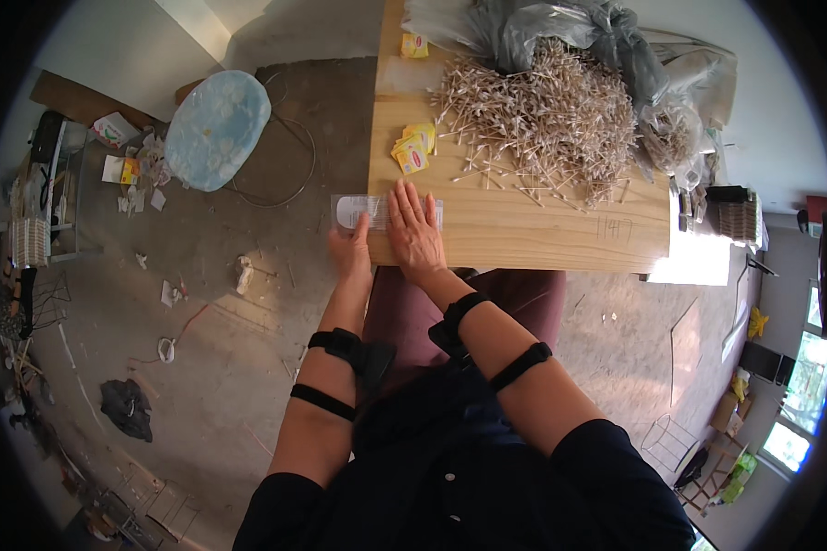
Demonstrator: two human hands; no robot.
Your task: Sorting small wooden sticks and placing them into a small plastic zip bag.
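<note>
A flat clear plastic bag (347, 211) with whitish printing lies at the table's left edge, its left end jutting out past the wood. My left hand (349, 255) pinches the overhanging part near the corner; the thumb is on top and the other fingers are mostly hidden. Across the bag's right part my right hand (415, 237) rests flat, fingers stretched out and pointing away from me. Just beyond the fingertips are several small yellow cards (413, 151). Farther right, a large heap of cotton swabs (551, 119) spreads over the table, with loose swabs at its near side.
Grey plastic sheeting (560, 28) lies behind the heap on the wooden table (524, 234). Another yellow card (414, 46) is near the far left corner. On the floor to the left stand a blue patterned stool (217, 130), a wire loop and scattered litter.
</note>
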